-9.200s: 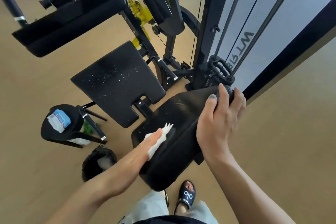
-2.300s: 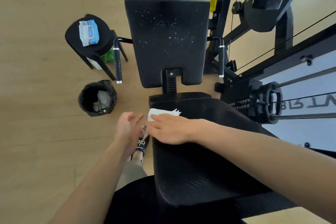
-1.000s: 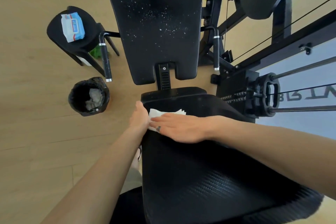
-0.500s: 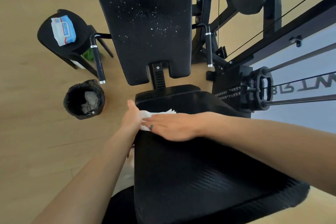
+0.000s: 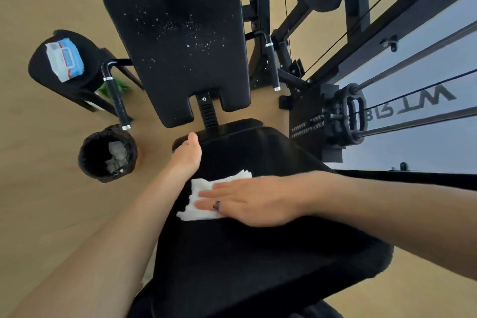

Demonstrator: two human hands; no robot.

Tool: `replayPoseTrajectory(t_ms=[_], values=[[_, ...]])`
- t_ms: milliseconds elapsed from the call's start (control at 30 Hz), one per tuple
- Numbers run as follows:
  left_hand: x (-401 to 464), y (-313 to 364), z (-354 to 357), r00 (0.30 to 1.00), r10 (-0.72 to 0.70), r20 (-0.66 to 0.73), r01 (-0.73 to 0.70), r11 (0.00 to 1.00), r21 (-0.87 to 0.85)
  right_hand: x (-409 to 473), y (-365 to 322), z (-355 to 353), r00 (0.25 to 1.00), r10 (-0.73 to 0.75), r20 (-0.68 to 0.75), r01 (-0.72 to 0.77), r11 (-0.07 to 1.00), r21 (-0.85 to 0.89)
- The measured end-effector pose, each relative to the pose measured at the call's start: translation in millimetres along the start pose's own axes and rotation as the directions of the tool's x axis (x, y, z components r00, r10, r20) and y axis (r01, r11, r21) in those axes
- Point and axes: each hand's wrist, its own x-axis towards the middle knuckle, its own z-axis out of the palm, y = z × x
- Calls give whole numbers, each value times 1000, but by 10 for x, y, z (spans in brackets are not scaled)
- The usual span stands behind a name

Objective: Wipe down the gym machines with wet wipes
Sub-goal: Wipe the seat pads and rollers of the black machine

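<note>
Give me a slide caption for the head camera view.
Right hand presses a white wet wipe flat on the black padded seat; left hand steadies its edge.

Bare forearms, dark finger ring (image 5: pixel 216 205)

We see a crumpled white wet wipe (image 5: pixel 206 197) lying flat on the black seat pad (image 5: pixel 258 253), near its left edge, toward the front.
</note>
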Motion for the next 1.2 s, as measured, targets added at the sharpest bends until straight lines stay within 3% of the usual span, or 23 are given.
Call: replayPoseTrajectory(t_ms=[100,167,233,367,433,533,633,767,900,1033,1200], values=[[32,45,27,999,-47,8,47,999,-13,126,689,-301,943,314,-113,-300,946,125],[48,46,53,999,-43,24,43,999,7,-42,976,-348,908,397,-132,-379,915,141],[80,10,89,998,-55,33,51,993,106,-348,930,-233,937,301,-175,-271,946,178],[126,51,187,996,77,41,-86,943,322,-555,344,220,987,36,-154,-9,986,168],[124,171,235,992,122,18,-120,930,347,-379,403,96,996,50,-73,-37,985,167],[96,307,315,992,125,-35,-107,939,328,-31,880,-225,981,166,-98,-153,980,123],[8,305,407,993,108,-38,-85,919,384,127,1304,-309,928,322,-187,-239,901,361],[-112,308,519,992,115,-52,-75,870,486,-323,1302,6,886,355,-298,-95,768,634],[-174,302,560,987,155,-40,-109,831,546,-1006,1001,343,874,337,-350,2,718,696],[-150,311,549,987,159,-35,-114,824,556,-984,1065,312,856,432,-283,-9,561,828],[-101,318,514,987,162,-2,-131,803,581,-188,1502,-158,868,415,-273,-40,606,794]])
